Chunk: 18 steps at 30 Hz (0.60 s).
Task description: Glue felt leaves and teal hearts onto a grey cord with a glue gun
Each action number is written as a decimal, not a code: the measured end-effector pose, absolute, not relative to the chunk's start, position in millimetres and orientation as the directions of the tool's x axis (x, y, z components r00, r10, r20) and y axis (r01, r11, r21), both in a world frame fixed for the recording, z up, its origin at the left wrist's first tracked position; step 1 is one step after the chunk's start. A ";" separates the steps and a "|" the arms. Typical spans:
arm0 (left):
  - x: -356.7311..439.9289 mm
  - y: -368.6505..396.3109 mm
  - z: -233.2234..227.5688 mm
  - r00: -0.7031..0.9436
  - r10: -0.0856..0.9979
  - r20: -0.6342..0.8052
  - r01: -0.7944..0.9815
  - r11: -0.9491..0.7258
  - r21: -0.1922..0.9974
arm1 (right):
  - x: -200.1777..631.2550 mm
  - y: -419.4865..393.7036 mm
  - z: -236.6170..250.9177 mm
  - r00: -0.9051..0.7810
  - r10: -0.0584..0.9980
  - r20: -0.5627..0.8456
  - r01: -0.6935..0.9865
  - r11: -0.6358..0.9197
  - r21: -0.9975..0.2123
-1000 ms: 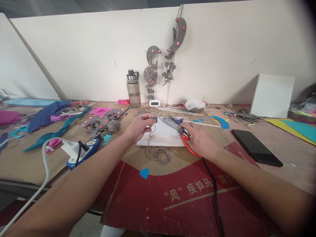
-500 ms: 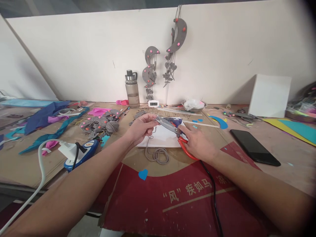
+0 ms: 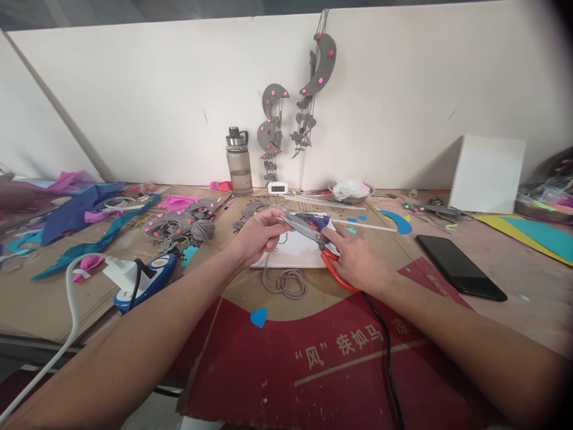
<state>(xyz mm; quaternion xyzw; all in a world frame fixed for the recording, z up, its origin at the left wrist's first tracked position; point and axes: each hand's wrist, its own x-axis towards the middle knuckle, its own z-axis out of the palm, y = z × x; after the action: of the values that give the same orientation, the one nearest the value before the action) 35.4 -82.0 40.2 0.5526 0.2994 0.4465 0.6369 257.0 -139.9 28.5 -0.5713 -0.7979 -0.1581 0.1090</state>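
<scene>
Cluttered surface (image 3: 496,322) against a white wall, seen from the wearer's head; clock directions are taken from the white paper (image 3: 293,258) near the middle, twelve being toward the wall.

The left hand (image 3: 262,236), at ten o'clock, has thumb and fingertips pinched together on a small grey piece (image 3: 285,213), nearly all covered by the fingers and blades, so its outline can't be made out. Thin grey cord (image 3: 283,282) curves over the paper below that hand and lies in loose loops at six o'clock.

The right hand (image 3: 358,257), at three o'clock, is curled around red-handled scissors (image 3: 308,230), their tips reaching the left fingertips. Whether the blades are parted is hard to tell; the hand hides part of the handles. A dark blue item (image 3: 319,221) behind them is too covered to name.

A blue paper heart (image 3: 258,317) lies at seven o'clock. At five, a black cable (image 3: 388,352) emerges beneath the right forearm, which covers some printed lettering (image 3: 339,346), and leaves the bottom edge. Both forearms are cut off by the frame.
</scene>
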 end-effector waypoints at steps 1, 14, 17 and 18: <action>35.5 -82.2 40.2 0.422 0.900 0.111 -0.237 -0.009 0.972 | 257.0 -140.0 28.5 -0.324 0.875 0.360 0.946 0.298 0.127; 35.5 -83.0 41.8 0.365 0.925 0.105 -0.204 -0.031 0.979 | 259.3 -134.1 20.1 -0.334 0.830 0.446 0.930 0.367 0.013; 34.8 -81.3 39.5 0.382 0.918 0.110 -0.193 -0.038 0.981 | 259.5 -133.2 19.3 -0.333 0.827 0.453 0.928 0.372 0.005; 34.6 -80.8 38.9 0.389 0.914 0.112 -0.188 -0.040 0.981 | 259.5 -133.6 19.6 -0.331 0.830 0.449 0.929 0.369 0.003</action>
<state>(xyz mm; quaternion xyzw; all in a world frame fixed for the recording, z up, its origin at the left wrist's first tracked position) 34.6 -80.8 38.9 0.5642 0.3219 0.4492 0.6134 259.5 -133.6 19.6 -0.5462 -0.8052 -0.1309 0.1903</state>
